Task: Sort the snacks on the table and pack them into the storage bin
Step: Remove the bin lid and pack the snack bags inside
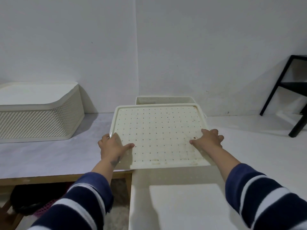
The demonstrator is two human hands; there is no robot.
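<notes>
A cream perforated lid (159, 130) is tilted above the table, its far edge over an open cream storage bin (164, 100) that stands against the wall. My left hand (113, 146) grips the lid's near left edge, thumb on top. My right hand (207, 140) grips the near right edge with the fingers curled around it. The bin's inside is mostly hidden behind the lid. No snacks show in this view.
A second cream mesh bin (41, 120) with its lid on sits at the left on the grey table (58, 153). A white surface (249, 146) spreads right. A black frame (285, 90) leans at the far right. Dark items (25, 201) lie under the table.
</notes>
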